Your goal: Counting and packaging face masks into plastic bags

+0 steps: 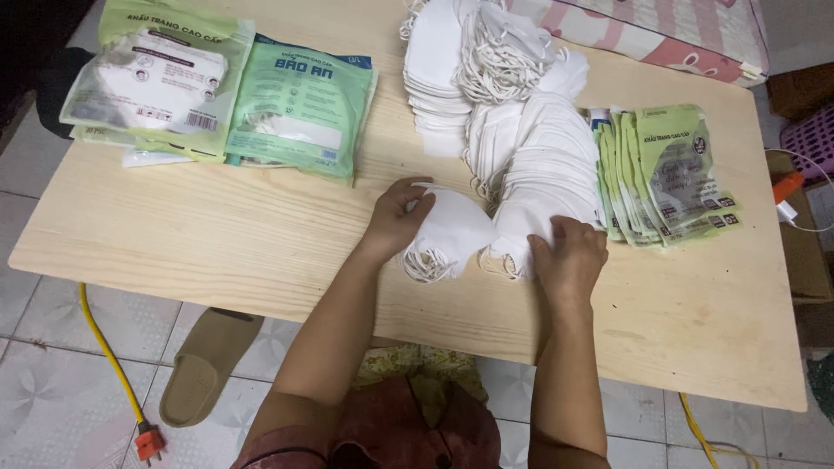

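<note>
Evidently a small batch of white face masks (pixel 452 230) is being separated from the long fanned row of masks (pixel 539 165) that runs from the far edge of the tabletop (pixel 217 234) toward the near edge. The batch is held by the left hand (pixel 395 217), whose fingers are curled over its far-left side, thumb tucked under — a closed grasp, not a loose one. The right hand (pixel 569 256) is pressed palm-down on the near end of the row, fingers bent over it; whether anything is pinched beneath cannot be told. The batch lies between the two hands, touching the row on its right side, its ear loops spilling toward the near edge. Judged from this, a clean parting is called for next, without loops snagging. A stack of green pouches (pixel 669 178) lies just beside the right hand, toward the right edge; filled packs (pixel 217 95) sit at the far-left corner.
</note>
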